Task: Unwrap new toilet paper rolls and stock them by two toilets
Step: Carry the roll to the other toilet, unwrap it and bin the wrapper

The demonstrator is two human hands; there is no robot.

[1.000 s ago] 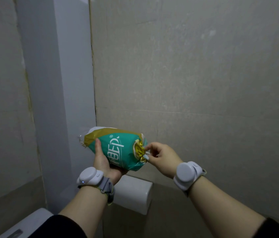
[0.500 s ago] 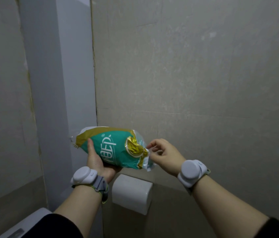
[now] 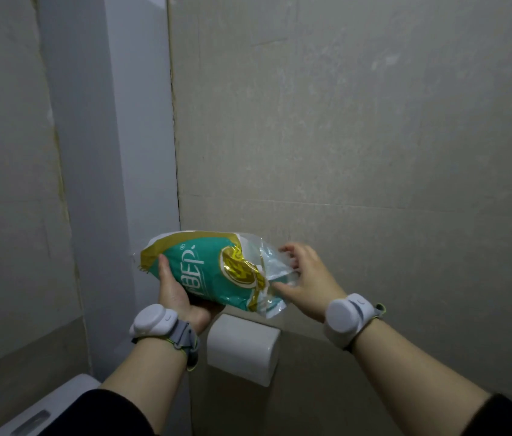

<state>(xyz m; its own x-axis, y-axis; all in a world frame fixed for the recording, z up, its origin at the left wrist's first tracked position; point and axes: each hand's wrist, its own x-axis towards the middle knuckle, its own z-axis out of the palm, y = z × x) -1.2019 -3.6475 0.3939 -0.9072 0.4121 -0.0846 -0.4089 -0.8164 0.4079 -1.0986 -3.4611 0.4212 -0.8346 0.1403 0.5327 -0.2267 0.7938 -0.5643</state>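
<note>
Both hands work one wrapped toilet roll (image 3: 204, 272) above the wall dispenser (image 3: 243, 350): left hand (image 3: 176, 294) cups it underneath, right hand (image 3: 305, 275) pinches the loose plastic end; looks light, soft, slippery film.

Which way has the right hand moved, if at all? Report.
Yes: the right hand shifted slightly up and right relative to the paper holder, tugging the wrapped roll.
</note>
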